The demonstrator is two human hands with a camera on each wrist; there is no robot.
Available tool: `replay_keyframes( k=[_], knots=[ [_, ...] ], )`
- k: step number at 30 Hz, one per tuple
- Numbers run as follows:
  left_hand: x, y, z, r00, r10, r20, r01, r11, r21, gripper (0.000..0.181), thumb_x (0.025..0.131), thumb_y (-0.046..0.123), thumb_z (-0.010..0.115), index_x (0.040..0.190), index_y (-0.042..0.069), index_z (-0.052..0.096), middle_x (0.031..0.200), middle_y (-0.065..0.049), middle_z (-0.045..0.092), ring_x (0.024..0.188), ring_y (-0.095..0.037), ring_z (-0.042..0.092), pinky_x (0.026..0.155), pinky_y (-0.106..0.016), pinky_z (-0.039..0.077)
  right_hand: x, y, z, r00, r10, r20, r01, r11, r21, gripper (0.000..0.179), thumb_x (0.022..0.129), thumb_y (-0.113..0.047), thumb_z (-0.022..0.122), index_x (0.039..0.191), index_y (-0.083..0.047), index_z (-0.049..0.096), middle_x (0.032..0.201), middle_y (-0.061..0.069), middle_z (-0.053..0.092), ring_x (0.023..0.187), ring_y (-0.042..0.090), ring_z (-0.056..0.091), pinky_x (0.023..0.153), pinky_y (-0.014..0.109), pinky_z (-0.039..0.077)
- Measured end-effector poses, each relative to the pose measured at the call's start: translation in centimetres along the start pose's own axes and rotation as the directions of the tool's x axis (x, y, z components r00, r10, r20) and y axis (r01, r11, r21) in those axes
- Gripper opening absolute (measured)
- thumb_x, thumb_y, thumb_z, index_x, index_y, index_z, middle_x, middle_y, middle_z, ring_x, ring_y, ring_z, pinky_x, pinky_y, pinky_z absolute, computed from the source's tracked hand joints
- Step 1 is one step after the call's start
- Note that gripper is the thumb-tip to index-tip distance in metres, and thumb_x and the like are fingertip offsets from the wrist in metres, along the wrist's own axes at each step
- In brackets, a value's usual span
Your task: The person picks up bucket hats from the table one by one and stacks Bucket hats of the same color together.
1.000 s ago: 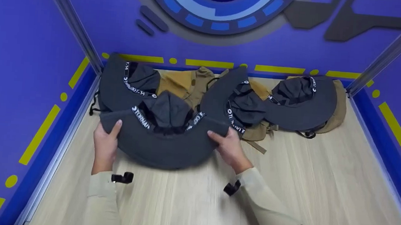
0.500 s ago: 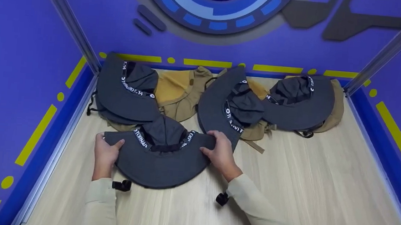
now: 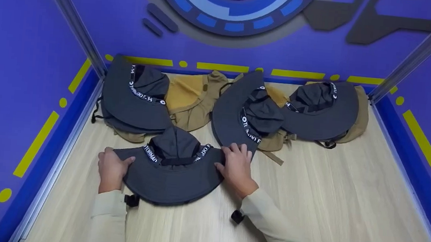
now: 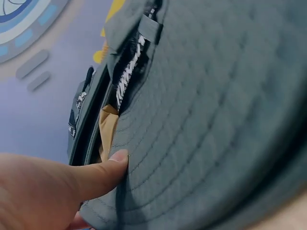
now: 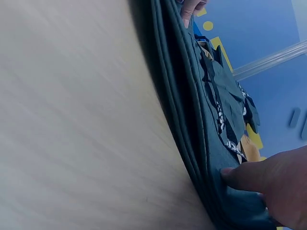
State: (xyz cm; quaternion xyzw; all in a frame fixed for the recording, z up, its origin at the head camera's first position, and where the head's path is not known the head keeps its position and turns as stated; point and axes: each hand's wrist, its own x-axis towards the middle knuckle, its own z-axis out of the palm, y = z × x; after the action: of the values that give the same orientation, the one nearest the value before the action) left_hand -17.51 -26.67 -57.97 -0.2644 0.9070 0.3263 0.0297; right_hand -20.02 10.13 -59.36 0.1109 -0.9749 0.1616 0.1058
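Observation:
A dark grey sun hat (image 3: 172, 185) with a wide curved brim lies at the front, its crown turned inside out and a white-lettered band showing. My left hand (image 3: 111, 168) pinches the brim's left end, thumb on top; the left wrist view shows that thumb (image 4: 108, 172) pressing the stitched brim (image 4: 206, 120). At the brim's right end my right hand (image 3: 237, 172) grips with the thumb above, close over the middle hat (image 3: 225, 116). In the right wrist view, layered brim edges (image 5: 184, 110) run just over the table, and the fingers underneath are mostly hidden.
Behind on the left, grey hats (image 3: 139, 113) lie stacked with a tan one peeking out below. Tan neck flaps (image 3: 193, 113) with yellow mesh spread between them and the middle hat. Another grey hat (image 3: 326, 126) sits at the back right. Blue walls (image 3: 220, 54) enclose the wooden table (image 3: 331, 207).
Both hands have brought the front hat down and toward me, away from the hats behind, mostly in the first half second. Since then it has settled lower, and the right fingers spread over the brim.

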Motion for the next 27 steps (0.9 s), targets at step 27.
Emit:
replay_keyframes(
  k=[27],
  knots=[
    [-5.1,6.2,6.1,0.628,0.778,-0.024,-0.757,0.617,0.216,0.055,0.094,0.028,0.073,0.144,0.014,0.057,0.156,-0.024,0.042,0.146,-0.055,0.032,0.119,-0.068,0.027,1.5,3.8,-1.6,0.988,0.093,-0.122,-0.046,0.937,0.346,0.041,0.080,-0.042,0.086,0.105,-0.012,0.076,0.108,0.009,0.062,0.102,0.031,0.051,0.088,0.048,0.043]
  ],
)
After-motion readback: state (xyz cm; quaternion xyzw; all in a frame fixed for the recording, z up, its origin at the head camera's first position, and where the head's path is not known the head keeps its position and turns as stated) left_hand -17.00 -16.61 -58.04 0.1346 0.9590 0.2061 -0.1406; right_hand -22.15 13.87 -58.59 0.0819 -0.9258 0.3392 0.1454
